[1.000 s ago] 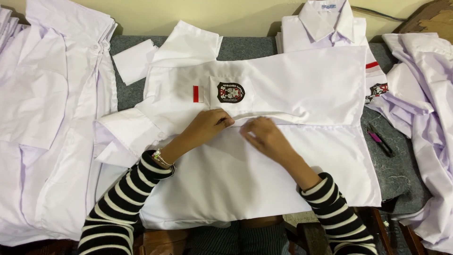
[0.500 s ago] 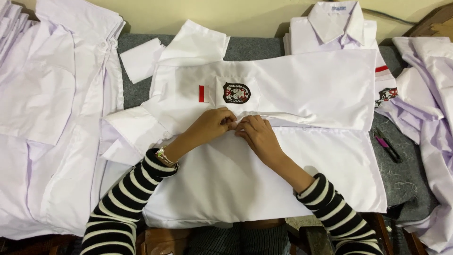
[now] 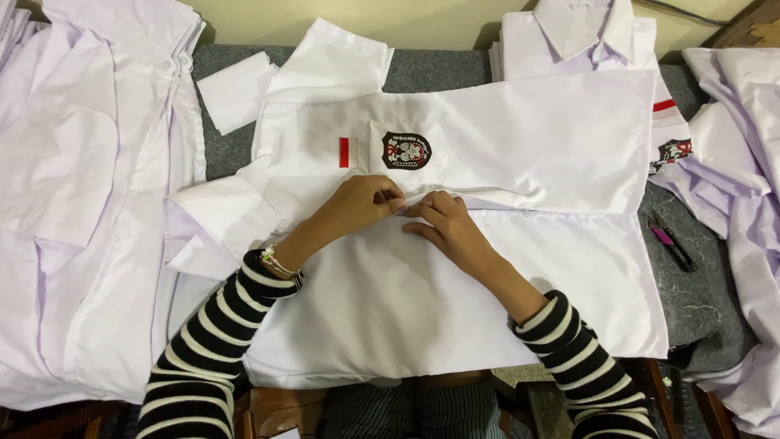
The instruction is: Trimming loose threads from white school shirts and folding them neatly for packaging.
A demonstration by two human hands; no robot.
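A white short-sleeved shirt lies spread across a grey table, its collar towards the left. On its chest pocket sit a dark crest badge and a small red-and-white patch. My left hand pinches the front edge of the shirt along the middle, fingers closed on the cloth. Right beside it, touching it, my right hand grips the same edge. Both arms wear black-and-white striped sleeves.
A stack of white shirts fills the left side. A folded white shirt lies at the back right, more white shirts at the right edge. A pink and a dark pen rest on the grey table.
My two hands have come together at the shirt's front edge; the right hand moved left until it met the left hand.
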